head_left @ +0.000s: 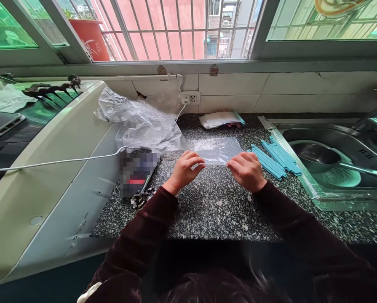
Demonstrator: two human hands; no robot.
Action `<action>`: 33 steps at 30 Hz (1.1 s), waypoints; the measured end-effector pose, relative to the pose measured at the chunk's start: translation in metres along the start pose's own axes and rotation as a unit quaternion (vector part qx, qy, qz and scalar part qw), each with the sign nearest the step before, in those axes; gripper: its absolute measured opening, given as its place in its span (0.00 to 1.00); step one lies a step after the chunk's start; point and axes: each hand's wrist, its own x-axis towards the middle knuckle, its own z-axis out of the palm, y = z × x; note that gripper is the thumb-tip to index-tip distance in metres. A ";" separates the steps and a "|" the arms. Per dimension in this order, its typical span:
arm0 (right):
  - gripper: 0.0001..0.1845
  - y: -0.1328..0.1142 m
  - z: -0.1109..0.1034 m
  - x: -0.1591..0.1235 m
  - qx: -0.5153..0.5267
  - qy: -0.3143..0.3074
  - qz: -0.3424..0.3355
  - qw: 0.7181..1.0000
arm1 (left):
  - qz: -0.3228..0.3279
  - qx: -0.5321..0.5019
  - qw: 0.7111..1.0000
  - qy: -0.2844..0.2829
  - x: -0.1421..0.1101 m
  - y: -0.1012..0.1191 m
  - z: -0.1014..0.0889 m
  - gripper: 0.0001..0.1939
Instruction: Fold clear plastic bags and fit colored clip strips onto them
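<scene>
A small clear plastic bag lies over the speckled counter, its near edge stretched between my two hands. My left hand pinches the near left corner between thumb and fingers. At the near right corner, my right hand is closed on the same bag. Just right of that hand lie several light blue plastic strips in two loose bundles. Behind the bag rests a flat clear packet with a blue edge. A large crumpled clear plastic bag spreads out to the left.
A phone with a partly blurred screen lies left of my left hand. A white cable crosses from the left. The sink at right holds a pan and a green basket. A white appliance borders the counter's left.
</scene>
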 end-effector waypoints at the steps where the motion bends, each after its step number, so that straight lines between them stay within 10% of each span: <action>1: 0.08 0.000 0.000 0.000 0.003 0.005 0.003 1.000 | -0.006 -0.008 1.000 -0.001 0.000 0.000 0.000 0.07; 33: 0.08 -0.003 0.000 0.000 0.022 -0.016 -0.018 0.999 | 0.027 0.066 0.997 -0.027 -0.001 0.004 0.008 0.06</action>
